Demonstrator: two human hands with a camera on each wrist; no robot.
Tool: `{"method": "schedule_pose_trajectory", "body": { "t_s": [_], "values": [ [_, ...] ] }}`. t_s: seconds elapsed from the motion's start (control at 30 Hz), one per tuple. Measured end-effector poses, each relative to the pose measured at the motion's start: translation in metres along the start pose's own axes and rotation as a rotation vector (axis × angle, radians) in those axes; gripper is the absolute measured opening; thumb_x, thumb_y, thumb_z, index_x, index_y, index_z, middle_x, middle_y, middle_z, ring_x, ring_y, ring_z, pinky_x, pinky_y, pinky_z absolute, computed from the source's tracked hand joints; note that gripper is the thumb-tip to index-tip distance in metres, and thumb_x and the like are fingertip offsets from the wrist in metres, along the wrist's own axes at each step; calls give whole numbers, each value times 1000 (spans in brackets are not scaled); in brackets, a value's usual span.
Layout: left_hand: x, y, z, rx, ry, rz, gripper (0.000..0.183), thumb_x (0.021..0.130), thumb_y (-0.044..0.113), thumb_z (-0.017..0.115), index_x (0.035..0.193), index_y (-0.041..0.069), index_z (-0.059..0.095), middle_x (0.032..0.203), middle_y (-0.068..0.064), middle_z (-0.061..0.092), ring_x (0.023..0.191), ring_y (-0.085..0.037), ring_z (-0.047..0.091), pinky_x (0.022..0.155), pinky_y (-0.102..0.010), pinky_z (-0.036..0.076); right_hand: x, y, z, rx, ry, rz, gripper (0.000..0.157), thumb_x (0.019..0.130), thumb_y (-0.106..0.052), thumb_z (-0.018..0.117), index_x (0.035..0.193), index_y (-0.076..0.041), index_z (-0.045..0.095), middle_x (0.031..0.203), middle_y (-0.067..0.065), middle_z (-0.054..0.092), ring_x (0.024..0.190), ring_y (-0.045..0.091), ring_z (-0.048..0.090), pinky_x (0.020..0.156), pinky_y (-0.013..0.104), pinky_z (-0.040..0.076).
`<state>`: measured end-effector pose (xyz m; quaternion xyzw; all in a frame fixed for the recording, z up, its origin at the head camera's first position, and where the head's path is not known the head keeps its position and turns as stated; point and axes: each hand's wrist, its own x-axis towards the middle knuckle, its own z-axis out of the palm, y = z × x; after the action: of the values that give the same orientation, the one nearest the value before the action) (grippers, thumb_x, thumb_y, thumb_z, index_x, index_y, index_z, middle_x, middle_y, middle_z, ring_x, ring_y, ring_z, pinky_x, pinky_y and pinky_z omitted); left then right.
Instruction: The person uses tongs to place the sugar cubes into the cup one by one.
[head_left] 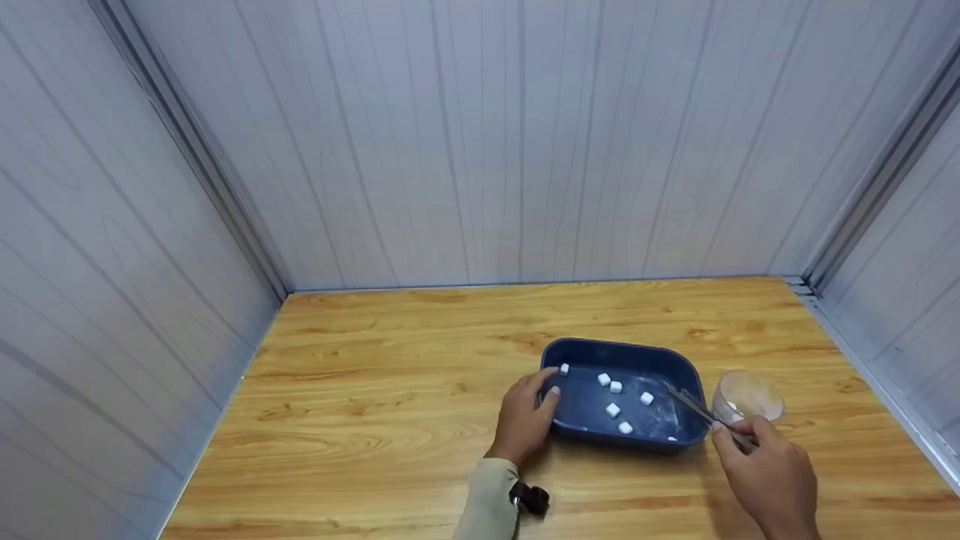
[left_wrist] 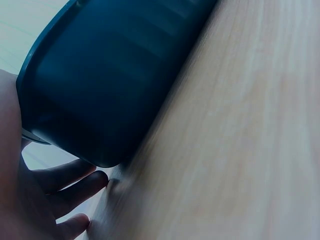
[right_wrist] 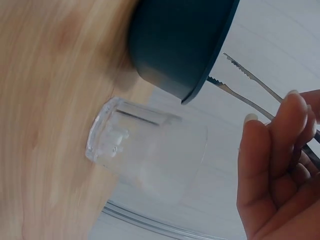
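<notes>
A dark blue tray (head_left: pixel 592 430) stands on the table with several small white cubes (head_left: pixel 613 410) scattered over its floor. My left hand (head_left: pixel 523 417) grips its left end, the thumb over the rim and the other fingers along the outer wall. In my right hand (head_left: pixel 772 466) is a pair of metal tweezers (right_wrist: pixel 250 102), pinched between thumb and fingers. Their serrated tips are spread apart with nothing between them, over the tray's right side. Close beyond that hand stands a clear glass (right_wrist: pixel 165 150) with some white cubes at its bottom.
The wood-grain table (head_left: pixel 360 405) extends far to the left of the tray. Pale panel walls (head_left: pixel 480 150) enclose its back and both sides. A black strap piece (head_left: pixel 531 498) hangs at my left wrist.
</notes>
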<state>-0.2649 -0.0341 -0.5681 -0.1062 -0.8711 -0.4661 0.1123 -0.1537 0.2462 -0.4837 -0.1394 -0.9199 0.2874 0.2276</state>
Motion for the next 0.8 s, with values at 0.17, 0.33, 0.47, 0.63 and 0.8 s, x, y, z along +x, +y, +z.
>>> {"method": "schedule_pose_trajectory", "body": {
  "t_s": [0.17,0.33,0.47,0.63,0.8],
  "values": [
    [0,-1,1,-4,-3,0,34,93,31,53,127,27,57,121,11,55,115,-10,48,97,-36,37,0,-3,2,-12,-42,17,25,80,-35,69,79,-11,65,77,11,68,68,30,61,56,44,39],
    [1,-2,1,-5,2,5,34,92,32,54,126,28,58,119,11,55,114,-9,48,97,-34,38,1,-3,3,-13,-19,-7,23,79,-33,69,78,-11,65,76,11,68,68,32,62,55,44,40],
    [1,-1,1,-3,7,5,33,92,31,54,124,28,59,118,10,57,112,-10,50,96,-35,39,2,-3,5,-17,-22,-32,22,79,-33,70,78,-12,64,78,12,68,71,34,63,54,44,40],
    [1,-1,1,-3,7,-3,33,91,30,55,124,29,59,117,11,57,112,-10,50,95,-35,39,3,-2,9,-22,-48,-56,22,81,-32,68,79,-11,64,80,12,68,74,34,63,57,45,42],
    [1,-1,0,-10,-2,0,34,92,30,55,126,28,58,119,11,56,113,-10,49,96,-35,38,2,-2,14,-17,-73,-56,24,82,-34,67,81,-11,64,80,11,68,75,33,63,58,46,42]
  ]
}}
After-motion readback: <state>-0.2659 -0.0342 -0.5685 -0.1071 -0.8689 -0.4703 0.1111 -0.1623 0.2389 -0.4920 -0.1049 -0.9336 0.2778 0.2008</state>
